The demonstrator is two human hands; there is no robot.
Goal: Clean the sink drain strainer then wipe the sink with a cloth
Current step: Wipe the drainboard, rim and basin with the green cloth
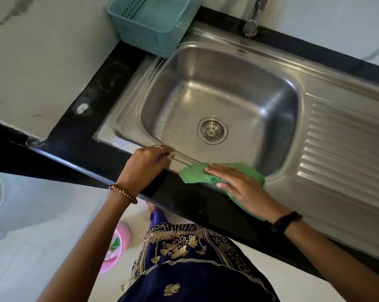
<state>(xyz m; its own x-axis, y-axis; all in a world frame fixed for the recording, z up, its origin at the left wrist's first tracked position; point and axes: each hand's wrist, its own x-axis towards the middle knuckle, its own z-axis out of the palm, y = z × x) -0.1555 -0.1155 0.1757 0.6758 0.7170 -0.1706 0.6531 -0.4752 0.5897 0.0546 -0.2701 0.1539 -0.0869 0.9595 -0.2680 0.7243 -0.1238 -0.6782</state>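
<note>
Black table edge below us, our right hand (241, 188) presses flat, fingers straight, on the soft, limp green cloth (197, 174) at the sink (238, 68) front rim, left hand (144, 165) curled, gripping the rim beside it.

Black stone countertop (79, 131): carries an inset stainless steel sink (345, 216) with ribbed drainboard (345, 153) at one side. Teal perforated plastic basket (153, 22) at the back corner, partly over the sink rim. Green cloth (195, 174) lies across the front rim. Pale smudge (82, 108), possibly residue, on the stone.
</note>
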